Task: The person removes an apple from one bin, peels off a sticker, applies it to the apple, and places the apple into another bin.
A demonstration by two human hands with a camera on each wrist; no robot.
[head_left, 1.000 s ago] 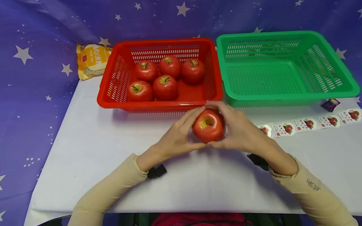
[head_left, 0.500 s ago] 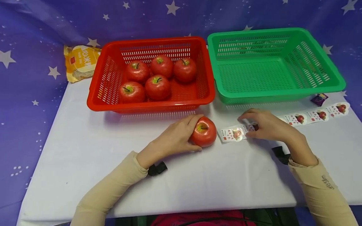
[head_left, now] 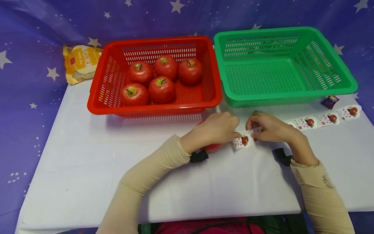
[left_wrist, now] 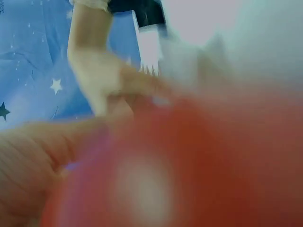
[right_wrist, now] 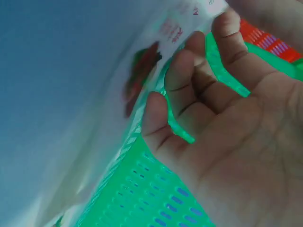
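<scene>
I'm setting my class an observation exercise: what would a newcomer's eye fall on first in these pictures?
Probably the red plastic basket with five red apples, at the back left of centre, and the green basket to its right. Next comes the fruit-printed sticker strip in front of the green basket, its left end between the left grip and the right grip.

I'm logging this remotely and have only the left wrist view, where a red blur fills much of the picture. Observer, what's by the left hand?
Observer: In the head view, a red apple sits on the white table, mostly hidden by the left hand.

Operator: What is the right hand at?

Observer: Its fingertips are at a strip of apple labels.

Operator: Any more apples?

Observer: Yes, five more apples lie in the red basket.
</scene>
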